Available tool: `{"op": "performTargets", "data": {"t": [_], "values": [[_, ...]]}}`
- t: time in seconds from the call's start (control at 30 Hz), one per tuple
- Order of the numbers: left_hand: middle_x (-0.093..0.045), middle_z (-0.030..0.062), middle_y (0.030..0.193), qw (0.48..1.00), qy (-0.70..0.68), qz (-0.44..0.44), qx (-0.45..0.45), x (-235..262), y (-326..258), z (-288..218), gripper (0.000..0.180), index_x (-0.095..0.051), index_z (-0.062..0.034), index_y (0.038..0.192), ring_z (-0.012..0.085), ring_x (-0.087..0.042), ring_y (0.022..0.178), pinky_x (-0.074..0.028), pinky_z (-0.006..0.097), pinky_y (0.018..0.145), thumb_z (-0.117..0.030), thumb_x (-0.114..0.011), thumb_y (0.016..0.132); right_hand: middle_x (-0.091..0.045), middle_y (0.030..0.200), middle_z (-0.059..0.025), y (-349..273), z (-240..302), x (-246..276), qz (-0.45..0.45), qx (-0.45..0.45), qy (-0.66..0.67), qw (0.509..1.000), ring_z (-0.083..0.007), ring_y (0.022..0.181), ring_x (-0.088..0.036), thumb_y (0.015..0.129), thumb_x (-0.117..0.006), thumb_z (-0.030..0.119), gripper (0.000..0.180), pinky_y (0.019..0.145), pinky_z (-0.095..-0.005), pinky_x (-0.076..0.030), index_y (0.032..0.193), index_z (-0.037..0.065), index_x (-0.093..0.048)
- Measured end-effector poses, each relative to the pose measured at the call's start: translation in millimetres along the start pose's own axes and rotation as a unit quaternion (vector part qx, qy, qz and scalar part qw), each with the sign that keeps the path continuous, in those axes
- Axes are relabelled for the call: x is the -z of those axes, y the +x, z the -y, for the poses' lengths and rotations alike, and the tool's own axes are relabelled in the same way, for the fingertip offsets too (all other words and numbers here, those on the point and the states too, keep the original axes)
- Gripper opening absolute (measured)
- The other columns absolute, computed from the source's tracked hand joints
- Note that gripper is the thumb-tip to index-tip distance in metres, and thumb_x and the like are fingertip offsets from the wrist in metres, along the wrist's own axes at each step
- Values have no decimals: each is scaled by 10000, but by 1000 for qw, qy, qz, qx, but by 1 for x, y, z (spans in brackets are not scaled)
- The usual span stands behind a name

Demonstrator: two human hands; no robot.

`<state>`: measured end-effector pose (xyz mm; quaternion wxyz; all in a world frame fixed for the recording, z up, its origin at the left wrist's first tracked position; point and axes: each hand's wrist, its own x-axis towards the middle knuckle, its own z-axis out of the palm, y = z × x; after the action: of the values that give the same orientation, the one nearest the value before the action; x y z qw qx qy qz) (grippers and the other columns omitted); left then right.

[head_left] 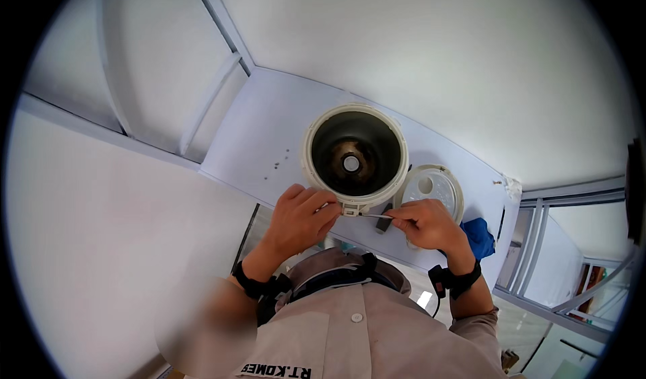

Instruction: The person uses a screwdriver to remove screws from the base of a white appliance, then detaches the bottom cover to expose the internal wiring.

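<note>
Nearest: left hand (299, 219) curled at front rim of pale cooker (309, 154); cannot tell if gripping. Right hand (425, 224) pinching thin metal tool (378, 215), end at front latch (350, 209). Beyond: round lid (441, 191) right, small dark bits (276, 164) left, open-topped cooker between, all on table (249, 123).

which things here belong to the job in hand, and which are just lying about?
In the job:
cooker body, left hand at it
thin metal tool, in right hand
round lid, probably the cooker's

Lying about, use unclear:
dark grey bar
blue crumpled item
small dark bits
</note>
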<state>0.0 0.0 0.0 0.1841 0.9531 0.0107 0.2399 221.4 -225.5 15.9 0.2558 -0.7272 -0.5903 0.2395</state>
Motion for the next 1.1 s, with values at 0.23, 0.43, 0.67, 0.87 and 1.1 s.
{"op": "performTargets", "data": {"t": [0.23, 0.43, 0.67, 0.87, 1.1], "values": [[-669, 20, 1005, 999, 5, 27, -40, 7, 12, 5, 131, -693, -104, 933, 234, -650, 921, -525, 405, 894, -92, -797, 853, -795, 927, -81, 2, 0, 0, -5, 14, 6, 1000, -326, 828, -737, 942, -744, 148, 162, 683, -418, -552, 1080, 116, -821], [-638, 46, 1008, 997, -10, 57, -43, 7, 16, 9, 141, -656, -79, 931, 270, -643, 973, -539, 419, 921, -64, -770, 849, -790, 917, -78, 4, -1, -1, -8, 17, -7, 1000, -321, 809, -731, 947, -737, 154, 161, 672, -422, -543, 1080, 125, -823], [-628, 67, 1040, 995, -31, 83, -35, 6, 14, 13, 174, -646, -64, 973, 297, -648, 1007, -551, 435, 933, -38, -756, 841, -775, 882, -73, 2, -2, -5, -13, 23, -10, 1000, -327, 788, -721, 950, -735, 168, 163, 655, -425, -532, 1083, 132, -822], [-643, 71, 1063, 997, -56, 46, -25, 4, 8, 15, 194, -666, -63, 1009, 307, -663, 1038, -558, 439, 928, -51, -778, 851, -771, 866, -79, -1, -1, -3, -17, 14, -20, 1000, -332, 761, -717, 946, -736, 153, 161, 636, -437, -521, 1083, 128, -817], [-654, 68, 1039, 997, -64, 29, -24, 6, 11, 13, 217, -681, -74, 986, 308, -676, 985, -566, 429, 891, -36, -813, 817, -724, 801, -93, -3, 0, -8, -49, 9, -9, 999, -341, 710, -686, 928, -764, 143, 175, 608, -451, -486, 1098, 143, -806]]}}
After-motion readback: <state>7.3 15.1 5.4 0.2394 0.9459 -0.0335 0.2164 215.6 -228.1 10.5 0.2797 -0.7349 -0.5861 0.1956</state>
